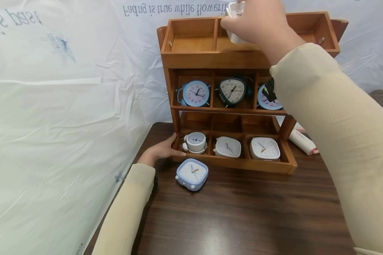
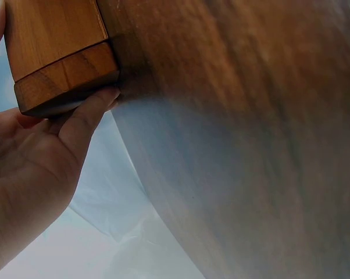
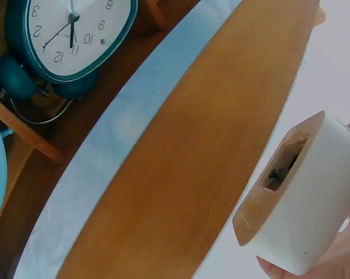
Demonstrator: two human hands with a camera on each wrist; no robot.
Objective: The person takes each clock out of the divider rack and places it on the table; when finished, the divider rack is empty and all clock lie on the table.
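My right hand (image 1: 258, 22) grips a white alarm clock (image 3: 323, 200) above the top tier of a wooden shelf (image 1: 191, 61). In the right wrist view, an opening with small dark parts inside shows in the clock's back. Most of this clock is hidden by the hand in the head view. My left hand (image 1: 159, 150) holds the shelf's lower left corner; thumb and fingers lie on either side of the wood (image 2: 70, 72) in the left wrist view. Close by on the table sits a blue square alarm clock (image 1: 192, 173), its white dial facing up.
On the middle tier stand a blue round clock (image 1: 196, 93), a dark green clock (image 1: 232, 91) and another blue clock (image 1: 268, 101), partly covered by my sleeve. The bottom tier holds three white clocks, one with twin bells (image 1: 196, 140). White rolls (image 1: 303, 141) lie right of the shelf.
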